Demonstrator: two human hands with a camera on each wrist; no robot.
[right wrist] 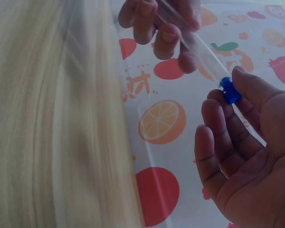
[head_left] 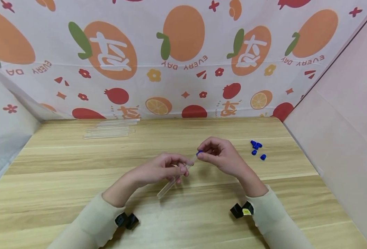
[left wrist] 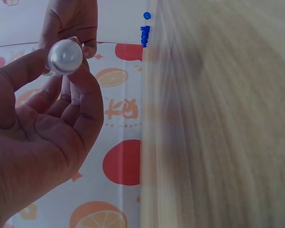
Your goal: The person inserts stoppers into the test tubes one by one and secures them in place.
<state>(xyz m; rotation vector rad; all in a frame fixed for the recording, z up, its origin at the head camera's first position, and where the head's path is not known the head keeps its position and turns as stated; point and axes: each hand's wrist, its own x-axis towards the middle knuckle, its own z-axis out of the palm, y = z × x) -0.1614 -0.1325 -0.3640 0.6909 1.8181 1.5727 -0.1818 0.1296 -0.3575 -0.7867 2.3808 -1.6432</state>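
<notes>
My left hand point(head_left: 163, 168) pinches a clear test tube point(head_left: 168, 187) around its middle, above the table. The tube slants, its rounded closed end low and toward me, its mouth up to the right. In the left wrist view that rounded end of the tube point(left wrist: 65, 57) faces the camera. Between thumb and fingers my right hand point(head_left: 222, 156) pinches a small blue stopper point(right wrist: 230, 90). The stopper sits right at the tube's mouth in the right wrist view, and fingertips partly cover it in the head view.
Several clear tubes point(head_left: 108, 130) lie side by side at the table's back left. Several blue stoppers point(head_left: 256, 145) lie at the right, one of them point(head_left: 263, 157) slightly apart. A fruit-patterned cloth point(head_left: 183, 83) hangs along the back edge of the wooden table point(head_left: 62, 166).
</notes>
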